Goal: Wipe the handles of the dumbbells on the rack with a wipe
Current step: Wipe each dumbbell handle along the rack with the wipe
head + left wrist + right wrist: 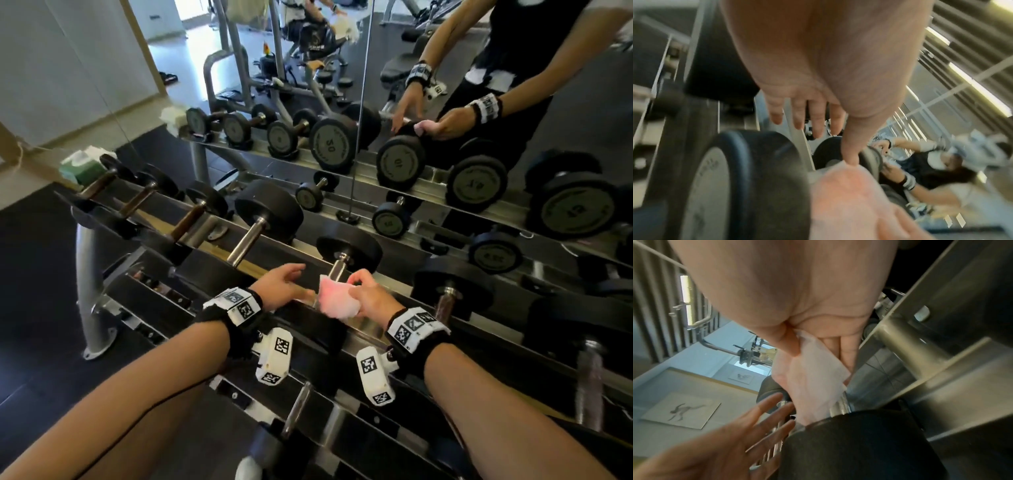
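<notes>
Both of my forearms reach out over the rack, a marked band on each wrist. My right hand has its fingers curled round a pink wipe, bunched against the near end of a dumbbell handle. That handle is a steel bar whose long axis runs away from me, toward the mirror, up to a black weight head at its far end. The dumbbell lies across the top shelf, between a bigger one on its left and another on its right, all pointing the same way. My left hand sits just beside the wipe, its fingers straight and loose, grasping nothing, its thumb tip touching the wipe's edge. A green pack of wipes stands at the rack's far left end.
</notes>
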### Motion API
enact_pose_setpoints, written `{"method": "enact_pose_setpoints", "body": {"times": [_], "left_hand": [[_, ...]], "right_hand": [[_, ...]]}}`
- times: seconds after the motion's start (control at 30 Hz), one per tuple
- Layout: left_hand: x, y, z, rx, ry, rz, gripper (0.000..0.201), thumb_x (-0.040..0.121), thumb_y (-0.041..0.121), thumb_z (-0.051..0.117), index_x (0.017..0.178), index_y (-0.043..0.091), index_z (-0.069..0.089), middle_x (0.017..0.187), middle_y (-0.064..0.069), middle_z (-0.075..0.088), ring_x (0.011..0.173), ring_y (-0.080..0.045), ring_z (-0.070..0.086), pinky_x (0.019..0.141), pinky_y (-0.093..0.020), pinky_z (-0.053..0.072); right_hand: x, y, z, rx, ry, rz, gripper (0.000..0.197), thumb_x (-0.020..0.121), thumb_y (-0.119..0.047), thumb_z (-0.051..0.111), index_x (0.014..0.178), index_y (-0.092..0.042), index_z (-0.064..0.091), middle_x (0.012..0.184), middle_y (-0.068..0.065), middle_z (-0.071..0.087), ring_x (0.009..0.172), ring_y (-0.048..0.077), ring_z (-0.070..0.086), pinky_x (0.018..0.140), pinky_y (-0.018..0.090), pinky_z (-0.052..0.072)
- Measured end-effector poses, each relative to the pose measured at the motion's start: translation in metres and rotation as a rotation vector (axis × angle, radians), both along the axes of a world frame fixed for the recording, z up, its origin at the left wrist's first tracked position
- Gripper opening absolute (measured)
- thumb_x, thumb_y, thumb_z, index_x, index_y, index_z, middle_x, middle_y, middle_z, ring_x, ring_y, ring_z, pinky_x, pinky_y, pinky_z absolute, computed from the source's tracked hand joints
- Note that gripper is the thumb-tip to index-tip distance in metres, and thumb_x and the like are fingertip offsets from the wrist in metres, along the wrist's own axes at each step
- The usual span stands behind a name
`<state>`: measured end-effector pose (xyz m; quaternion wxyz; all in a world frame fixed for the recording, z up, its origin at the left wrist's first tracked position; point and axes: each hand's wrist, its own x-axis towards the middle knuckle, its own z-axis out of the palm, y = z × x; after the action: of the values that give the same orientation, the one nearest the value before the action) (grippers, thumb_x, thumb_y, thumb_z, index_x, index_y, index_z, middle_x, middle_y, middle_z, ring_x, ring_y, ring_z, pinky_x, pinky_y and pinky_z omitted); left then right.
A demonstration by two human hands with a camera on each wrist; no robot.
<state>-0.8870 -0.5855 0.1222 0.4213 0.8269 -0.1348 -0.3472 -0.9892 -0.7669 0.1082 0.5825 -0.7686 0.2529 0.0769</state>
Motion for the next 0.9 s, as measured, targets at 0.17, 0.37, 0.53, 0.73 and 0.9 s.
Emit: {"method": "enact_pose_setpoints", "body": {"times": [0.17, 0.37, 0.53, 0.73, 0.9], "left_hand": [[0.004, 0.009, -0.001, -0.407, 0.234, 0.051, 0.059, 0.088, -0.011, 0.06, 0.141, 0.011, 0.046, 0.137, -0.013, 0.056, 0.117, -0.023, 0.059, 0.088, -0.027, 0.05], [0.019, 0.01, -0.013, -0.519, 0.346, -0.064, 0.048, 0.084, -0.008, 0.067, 0.129, 0.001, 0.055, 0.108, -0.016, 0.067, 0.093, -0.021, 0.065, 0.087, -0.027, 0.054], [0.023, 0.005, -0.024, -0.483, 0.276, -0.083, 0.026, 0.082, 0.005, 0.075, 0.107, 0.0, 0.069, 0.083, -0.01, 0.063, 0.078, -0.019, 0.059, 0.072, -0.026, 0.051], [0.026, 0.001, -0.032, -0.449, 0.102, -0.125, 0.01, 0.084, 0.016, 0.076, 0.088, 0.007, 0.074, 0.082, -0.005, 0.07, 0.079, -0.013, 0.062, 0.076, -0.027, 0.049], [0.043, 0.001, -0.033, -0.432, 0.056, -0.013, 0.009, 0.092, 0.01, 0.064, 0.084, 0.006, 0.065, 0.079, -0.004, 0.06, 0.079, -0.018, 0.053, 0.077, -0.035, 0.045]], "right_hand": [[0.009, 0.018, 0.019, -0.258, -0.222, 0.063, 0.008, 0.091, -0.008, 0.062, 0.089, -0.015, 0.064, 0.079, -0.006, 0.061, 0.073, 0.006, 0.054, 0.062, 0.012, 0.04], [0.015, 0.04, 0.022, -0.254, -0.289, -0.251, 0.011, 0.086, -0.007, 0.069, 0.09, -0.017, 0.067, 0.09, -0.001, 0.069, 0.088, 0.014, 0.063, 0.073, 0.016, 0.047], [0.011, 0.053, 0.014, -0.238, -0.288, -0.456, 0.01, 0.087, -0.004, 0.068, 0.095, -0.01, 0.065, 0.093, 0.007, 0.068, 0.089, 0.019, 0.062, 0.078, 0.027, 0.05], [0.01, 0.056, -0.002, -0.234, -0.288, -0.586, 0.013, 0.086, -0.003, 0.068, 0.096, -0.011, 0.064, 0.087, -0.001, 0.066, 0.081, 0.01, 0.061, 0.072, 0.017, 0.048], [0.0, 0.062, -0.01, -0.035, -0.276, -0.589, 0.026, 0.086, 0.007, 0.066, 0.098, -0.015, 0.062, 0.101, 0.008, 0.069, 0.089, 0.023, 0.065, 0.074, 0.033, 0.054]]}}
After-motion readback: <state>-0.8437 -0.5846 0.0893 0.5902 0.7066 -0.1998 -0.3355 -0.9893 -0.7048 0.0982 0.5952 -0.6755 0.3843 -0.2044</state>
